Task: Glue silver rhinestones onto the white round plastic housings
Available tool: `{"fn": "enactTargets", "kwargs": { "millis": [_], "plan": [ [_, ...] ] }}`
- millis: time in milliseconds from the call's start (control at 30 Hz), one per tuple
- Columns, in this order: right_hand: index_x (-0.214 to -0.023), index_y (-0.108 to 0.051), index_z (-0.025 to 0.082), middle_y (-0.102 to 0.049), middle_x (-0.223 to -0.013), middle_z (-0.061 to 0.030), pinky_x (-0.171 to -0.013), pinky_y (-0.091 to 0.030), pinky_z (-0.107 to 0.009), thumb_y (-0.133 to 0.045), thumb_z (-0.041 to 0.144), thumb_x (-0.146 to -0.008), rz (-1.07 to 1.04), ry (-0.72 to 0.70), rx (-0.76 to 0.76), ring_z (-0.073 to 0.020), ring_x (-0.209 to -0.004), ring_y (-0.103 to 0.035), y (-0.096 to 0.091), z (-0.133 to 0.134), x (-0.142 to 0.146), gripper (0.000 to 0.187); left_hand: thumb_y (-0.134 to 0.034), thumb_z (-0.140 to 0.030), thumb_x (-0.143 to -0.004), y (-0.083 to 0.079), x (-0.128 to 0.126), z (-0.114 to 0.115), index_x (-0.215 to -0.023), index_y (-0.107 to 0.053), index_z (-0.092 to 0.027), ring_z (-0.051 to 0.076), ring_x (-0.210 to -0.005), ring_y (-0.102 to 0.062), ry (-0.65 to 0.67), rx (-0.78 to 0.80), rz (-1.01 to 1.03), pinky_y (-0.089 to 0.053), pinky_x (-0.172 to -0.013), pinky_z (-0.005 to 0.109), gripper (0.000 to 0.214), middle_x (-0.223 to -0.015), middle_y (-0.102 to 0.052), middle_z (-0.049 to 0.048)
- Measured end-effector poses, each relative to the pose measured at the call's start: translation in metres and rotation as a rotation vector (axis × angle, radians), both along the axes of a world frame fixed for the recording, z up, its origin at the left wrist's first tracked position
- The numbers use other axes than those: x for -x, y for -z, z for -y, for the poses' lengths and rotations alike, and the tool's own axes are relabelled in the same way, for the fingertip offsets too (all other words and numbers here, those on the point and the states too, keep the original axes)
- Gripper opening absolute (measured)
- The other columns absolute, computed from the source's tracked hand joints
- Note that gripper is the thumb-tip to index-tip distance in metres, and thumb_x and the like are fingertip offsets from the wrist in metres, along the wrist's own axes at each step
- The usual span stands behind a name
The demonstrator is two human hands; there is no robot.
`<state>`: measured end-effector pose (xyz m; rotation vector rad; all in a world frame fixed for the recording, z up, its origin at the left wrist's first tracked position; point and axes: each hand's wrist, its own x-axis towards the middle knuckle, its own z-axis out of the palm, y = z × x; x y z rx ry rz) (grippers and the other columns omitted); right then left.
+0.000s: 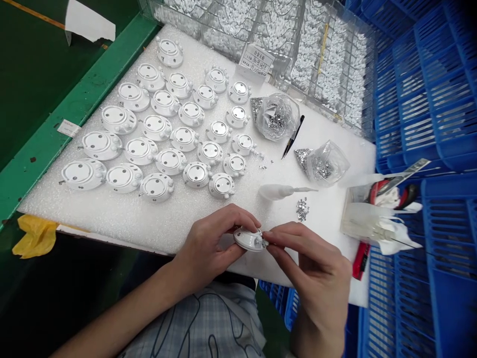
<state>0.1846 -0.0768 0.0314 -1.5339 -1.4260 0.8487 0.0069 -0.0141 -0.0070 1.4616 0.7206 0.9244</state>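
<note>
My left hand (214, 238) is closed around a small white round plastic housing (249, 240), held just above the near edge of a white foam sheet (112, 214). The fingertips of my right hand (313, 268) are pinched against the right rim of that housing, on a tiny part I cannot make out. Several finished-looking white round housings (171, 160) with shiny centres lie in rows on the foam to the left. A small pile of silver bits (302, 208) sits just beyond my right hand, next to a white squeeze bottle (278, 191) lying on its side.
Two clear bags of silver bits (278, 117) (326, 161) and black tweezers (293, 136) lie on the foam. Clear trays of white parts (283, 30) stand at the back, blue crates (428, 99) at the right. A clear box (368, 219) holds tools. Green conveyor edge (74, 104) runs at left.
</note>
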Motion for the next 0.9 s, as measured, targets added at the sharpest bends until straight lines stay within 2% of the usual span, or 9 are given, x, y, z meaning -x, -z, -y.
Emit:
{"fn": "enactTargets", "kwargs": {
  "millis": [167, 467, 633, 900],
  "plan": [
    [-0.105, -0.08, 0.036, -0.07, -0.089, -0.0002, -0.06, -0.054, -0.023, -0.077, 0.017, -0.087, 0.002, 0.02, 0.022, -0.0135, -0.078, -0.068, 0.0012, -0.0015, -0.001, 0.026, -0.069, -0.006, -0.09, 0.0006, -0.0006, -0.001, -0.096, -0.067, -0.02, 0.015, -0.09, -0.072, -0.006, -0.033, -0.019, -0.056, -0.076, 0.022, 0.016, -0.099, -0.074, 0.0017],
    [-0.098, -0.08, 0.031, -0.073, -0.087, -0.0014, -0.062, -0.056, -0.026, -0.078, 0.016, -0.085, -0.007, 0.034, -0.012, -0.0159, -0.079, -0.069, 0.0011, -0.0016, 0.0028, 0.02, -0.071, -0.007, -0.089, -0.0002, -0.0013, -0.0019, -0.094, -0.066, -0.02, 0.014, -0.09, -0.072, -0.01, -0.057, -0.033, -0.056, -0.079, 0.022, 0.015, -0.098, -0.074, 0.0011],
    [-0.096, -0.078, 0.027, -0.076, -0.089, -0.0023, -0.061, -0.056, -0.026, -0.078, 0.019, -0.086, -0.029, 0.11, -0.01, -0.0161, -0.078, -0.069, 0.0034, -0.0001, 0.0042, 0.014, -0.069, -0.008, -0.091, -0.0014, -0.0011, -0.0018, -0.094, -0.067, -0.021, 0.016, -0.091, -0.073, -0.003, 0.033, 0.0, -0.058, -0.078, 0.024, 0.013, -0.099, -0.074, 0.0024],
    [-0.098, -0.078, 0.03, -0.074, -0.089, -0.0011, -0.066, -0.058, -0.026, -0.076, 0.012, -0.086, -0.07, 0.026, -0.042, -0.0163, -0.084, -0.07, 0.0042, -0.001, 0.0025, 0.023, -0.069, -0.005, -0.09, 0.0005, -0.0005, 0.0, -0.094, -0.067, -0.02, 0.015, -0.09, -0.073, -0.005, 0.005, 0.008, -0.057, -0.078, 0.023, 0.016, -0.098, -0.073, 0.0018]
  ]
}}
